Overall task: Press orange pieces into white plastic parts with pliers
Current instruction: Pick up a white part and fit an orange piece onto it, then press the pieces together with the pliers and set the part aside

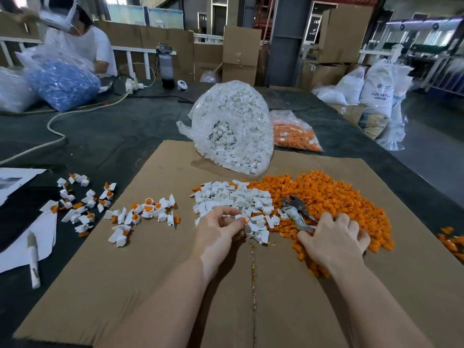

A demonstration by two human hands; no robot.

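My left hand (pixel 218 228) pinches a small white plastic part with an orange insert (pixel 243 220) at the near edge of the heap of loose white plastic parts (pixel 232 199). Just right of it, my right hand (pixel 335 238) grips the grey metal pliers (pixel 297 212), whose head lies over the wide heap of small orange plastic pieces (pixel 334 194). Both heaps sit on the flat brown cardboard sheet (pixel 150 272) on the tabletop. Finished white-and-orange parts (pixel 143 214) lie scattered well to the left.

Near edge: I see bare cardboard sheet (pixel 140 285) below both wrists, open to pass.
Left: scattered assembled pieces (pixel 148 212) dot the sheet.
Ahead: white parts pile (pixel 233 199) touches the orange pile (pixel 334 194), with pliers (pixel 296 209) on it.
Far: bag of white parts (pixel 236 129) blocks reach, orange bag (pixel 293 133) just beside.
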